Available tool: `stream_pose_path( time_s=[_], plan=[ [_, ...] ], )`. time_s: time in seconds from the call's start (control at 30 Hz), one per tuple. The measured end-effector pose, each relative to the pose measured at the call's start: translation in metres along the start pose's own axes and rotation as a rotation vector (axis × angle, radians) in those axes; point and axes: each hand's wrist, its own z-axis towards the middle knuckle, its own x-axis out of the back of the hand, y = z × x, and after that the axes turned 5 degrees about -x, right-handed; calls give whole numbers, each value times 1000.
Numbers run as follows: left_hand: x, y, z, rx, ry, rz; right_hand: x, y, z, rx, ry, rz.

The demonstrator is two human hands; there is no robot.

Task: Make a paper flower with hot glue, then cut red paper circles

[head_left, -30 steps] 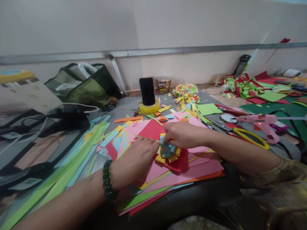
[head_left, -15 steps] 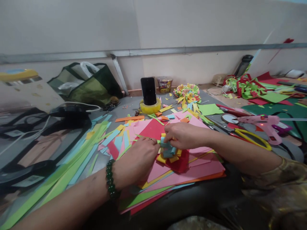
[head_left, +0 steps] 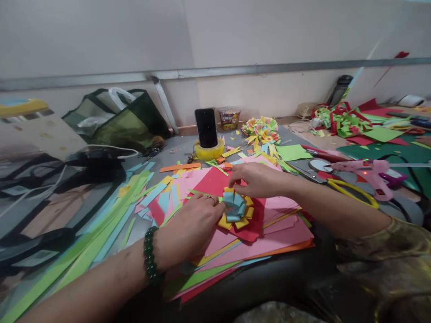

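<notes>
A layered paper flower [head_left: 236,211] with blue loops over yellow and red petals lies on a stack of pink, red and green paper sheets [head_left: 269,237]. My left hand [head_left: 193,226], with a green bead bracelet at the wrist, rests curled at the flower's left edge, fingertips touching it. My right hand [head_left: 257,179] hovers just behind the flower, its fingers bent and pinched at the blue loops' far edge. What it pinches, if anything, is hidden.
A phone [head_left: 206,128] stands in a yellow tape roll [head_left: 208,151] at the back. Finished paper flowers [head_left: 262,130] lie beyond. Yellow-handled scissors [head_left: 353,193] and a pink glue gun [head_left: 367,172] are at right. Green paper strips [head_left: 90,242] and a green bag [head_left: 116,119] are at left.
My right hand has lifted back off the blue loops, which now show fully and lie spread flat. My left hand has stayed at the flower's left edge.
</notes>
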Motion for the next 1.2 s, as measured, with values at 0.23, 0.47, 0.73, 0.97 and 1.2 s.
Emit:
stream_pose_path(
  time_s=[0.23, 0.47, 0.73, 0.97, 1.2],
  plan=[
    [1, 2, 2, 6, -49, 62, 0, -11, 5, -88, -72, -51],
    [1, 2, 3, -13, -65, 102, -6, -15, 11, -184, -137, -53],
    [-1, 4, 6, 16, -101, 112, -8, -16, 13, -244, -163, -11],
    [-4, 2, 5, 1, -74, 127, -8, -15, 13, -269, -167, -30],
    [-2, 3, 4, 5, -95, 128, -7, -18, 12, -282, -169, -48]
  ],
)
